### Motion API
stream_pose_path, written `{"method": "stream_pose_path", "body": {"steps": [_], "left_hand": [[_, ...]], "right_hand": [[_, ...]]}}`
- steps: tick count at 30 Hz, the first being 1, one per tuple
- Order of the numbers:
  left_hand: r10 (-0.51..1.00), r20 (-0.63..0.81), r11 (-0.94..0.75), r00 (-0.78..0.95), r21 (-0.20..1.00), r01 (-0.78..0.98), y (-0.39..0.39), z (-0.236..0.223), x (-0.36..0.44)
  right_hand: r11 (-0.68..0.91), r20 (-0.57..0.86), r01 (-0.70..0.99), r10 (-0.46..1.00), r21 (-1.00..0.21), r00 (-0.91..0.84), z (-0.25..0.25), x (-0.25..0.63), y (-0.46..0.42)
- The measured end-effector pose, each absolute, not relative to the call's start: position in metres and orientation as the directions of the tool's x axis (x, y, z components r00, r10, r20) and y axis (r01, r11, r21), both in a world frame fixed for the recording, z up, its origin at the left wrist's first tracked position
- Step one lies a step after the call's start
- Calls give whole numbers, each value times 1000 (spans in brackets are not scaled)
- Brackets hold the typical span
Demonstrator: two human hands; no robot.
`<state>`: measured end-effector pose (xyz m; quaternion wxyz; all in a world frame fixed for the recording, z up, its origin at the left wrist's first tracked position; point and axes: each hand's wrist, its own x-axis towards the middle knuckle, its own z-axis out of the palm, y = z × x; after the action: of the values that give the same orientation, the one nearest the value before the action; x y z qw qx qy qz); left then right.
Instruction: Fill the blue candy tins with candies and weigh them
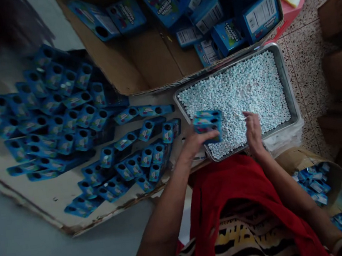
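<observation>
Whitish table [48, 198], speckled floor [303, 54] to the right | left hand [194, 142] grips a few blue boxes [207, 120] above the tray's [291, 87] left end | right hand [254, 131] empty-looking, fingers extended over the candies [232, 92] | apparently partway: many standing boxes [70, 119] on table, loose boxes [163, 5] left in carton [150, 69]; fill unclear

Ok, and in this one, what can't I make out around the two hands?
All in the head view:
- Held boxes: label print and exact count, blurred and partly covered by the left hand.
- Right hand: blurred; whether it touches the pellets is unclear.
- Cardboard box: far end, cut off by the top edge.
- Standing boxes: contents, lost in dark openings.
- Small packets, lower right: print too small.
</observation>
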<state>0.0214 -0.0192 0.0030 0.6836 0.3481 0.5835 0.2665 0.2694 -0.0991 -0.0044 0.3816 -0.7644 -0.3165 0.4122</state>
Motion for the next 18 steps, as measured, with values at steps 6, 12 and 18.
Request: {"method": "stream_pose_path", "body": {"steps": [6,12,18], "left_hand": [[910,-415,415,7,909,34,45,-56,13],[875,-437,450,209,893,-17,39,-69,40],[753,-584,641,303,755,-136,8,-72,85]], "right_hand": [[-521,-233,164,612,-838,756,-48,286,-129],[-484,-142,287,673,-827,726,-75,220,-92],[-372,-253,5,642,-928,724,-86,219,-61]]}}
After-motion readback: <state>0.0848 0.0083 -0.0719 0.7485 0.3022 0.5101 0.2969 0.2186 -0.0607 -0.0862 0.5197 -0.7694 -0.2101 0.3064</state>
